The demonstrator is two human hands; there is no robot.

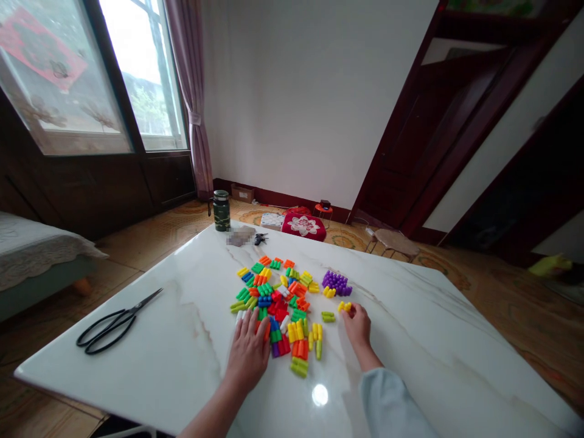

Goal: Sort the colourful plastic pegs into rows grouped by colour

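A scatter of small colourful plastic blocks (280,304) lies in the middle of a white marble table (182,353). My left hand (249,353) rests flat on the table, fingers stretched out, touching the near left edge of the pile. My right hand (357,325) is to the right of the pile, its fingers pinched on a small yellow block (344,306). A cluster of purple blocks (336,282) sits just beyond it, with another yellow piece (329,292) and a green piece (327,316) close by.
Black scissors (116,322) lie on the table's left side. A dark green jar (221,210), a blurred small item and keys (260,238) stand at the far edge. Beyond are a red cushion (303,226), a stool (396,241), a bed (36,255) at left and a dark door.
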